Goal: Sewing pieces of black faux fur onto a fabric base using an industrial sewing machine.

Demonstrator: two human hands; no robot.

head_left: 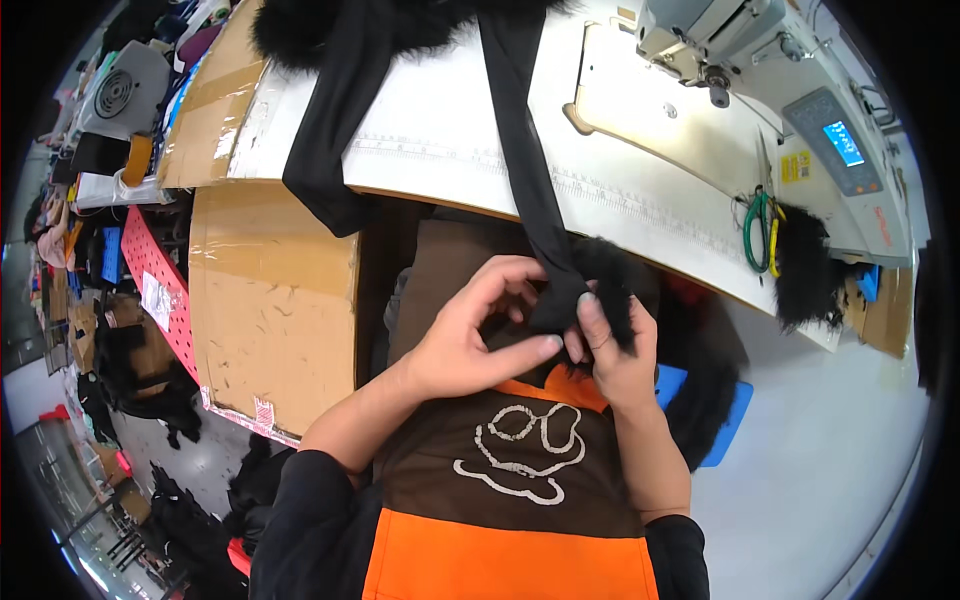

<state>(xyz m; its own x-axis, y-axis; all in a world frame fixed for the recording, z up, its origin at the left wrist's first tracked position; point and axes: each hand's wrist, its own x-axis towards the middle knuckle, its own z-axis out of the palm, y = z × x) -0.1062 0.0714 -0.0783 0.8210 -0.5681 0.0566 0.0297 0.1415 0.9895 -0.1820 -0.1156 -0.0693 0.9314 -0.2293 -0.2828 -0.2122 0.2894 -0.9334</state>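
A long black fabric strip point(528, 165) hangs over the table's front edge down to my hands. My left hand point(470, 335) curls loosely round the strip's lower end, its fingers partly behind the cloth and its thumb tip against the bottom. On the other side, my right hand point(622, 355) pinches the same end between thumb and fingers. Black fur trim point(605, 275) lies against the right fingers; where it joins the strip is hidden. A second hanging length of black fabric point(335, 150) drapes over the edge farther left, below a bundle of black fur point(300, 35).
A sewing machine point(740, 60) with a lit control panel stands on the white table point(430, 110). Green-handled scissors point(757, 230) and a yellow-handled tool point(774, 245) lie near its right edge beside black fur point(805, 265). A cardboard box point(270, 310) stands left.
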